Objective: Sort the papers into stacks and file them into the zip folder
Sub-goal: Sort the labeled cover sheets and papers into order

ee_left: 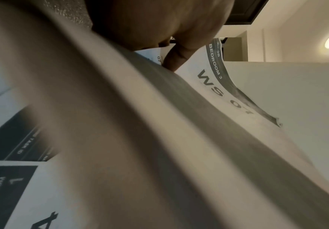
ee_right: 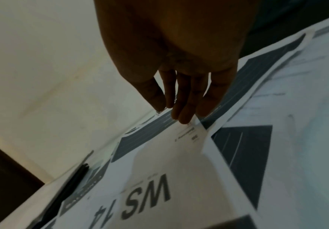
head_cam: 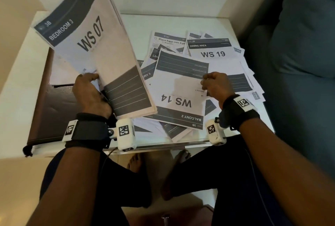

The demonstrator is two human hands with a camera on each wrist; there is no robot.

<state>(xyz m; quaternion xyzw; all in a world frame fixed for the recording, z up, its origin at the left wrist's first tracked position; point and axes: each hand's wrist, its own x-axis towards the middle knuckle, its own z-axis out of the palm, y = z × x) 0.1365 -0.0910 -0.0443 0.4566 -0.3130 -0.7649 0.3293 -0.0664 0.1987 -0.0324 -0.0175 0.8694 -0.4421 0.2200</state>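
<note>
**Two hands sorting loose printed sheets**

Many papers (head_cam: 213, 57) lie fanned across the white table (head_cam: 16, 88), from centre toward 3 o'clock. The left hand (head_cam: 88, 91) clasps a raised stack (head_cam: 94, 48) at 10 o'clock, above the dark zip folder (head_cam: 54, 113). The right hand (head_cam: 215, 84), fingers curled, pinches the "WS 14" sheet (head_cam: 179, 88) at its far edge. The sheets look light, floppy and slippery; gripping an edge or corner seems best.

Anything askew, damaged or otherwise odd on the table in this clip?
Yes. The loose papers lie fanned at mixed angles rather than stacked; the WS 14 sheet faces upside down to the wearer, while the WS 19 sheet reads upright. The left hand holds a bundle topped by WS 07 tilted up. No damage visible.
</note>
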